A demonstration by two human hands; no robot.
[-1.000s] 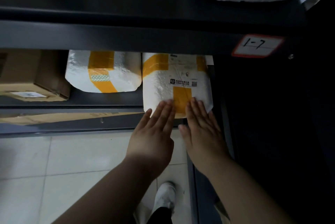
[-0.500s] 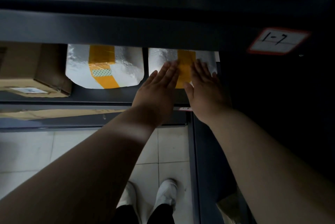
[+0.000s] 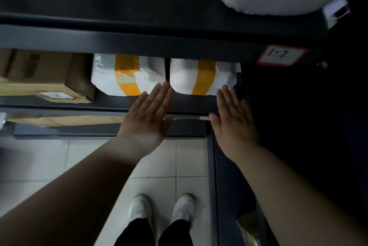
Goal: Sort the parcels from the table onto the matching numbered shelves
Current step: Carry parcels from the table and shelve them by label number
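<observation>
one white parcel [image 3: 203, 78] looks shelved below the 1-7 label [image 3: 281, 55]; left grip [image 3: 147, 118] and right grip [image 3: 233, 122] spread, empty; what remains isn't visible.

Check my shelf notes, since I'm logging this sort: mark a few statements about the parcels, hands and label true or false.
1. The left white parcel and the right white parcel, both orange-taped, lie side by side. True.
2. The right hand grips the right white parcel. False: its fingers are straight, at the parcel's near corner.
3. A cardboard box sits left of both parcels. True.
4. The shelf label reads 2-3. False: it reads 1-7.
5. The left hand holds a box. False: it is open, holding nothing.
</observation>
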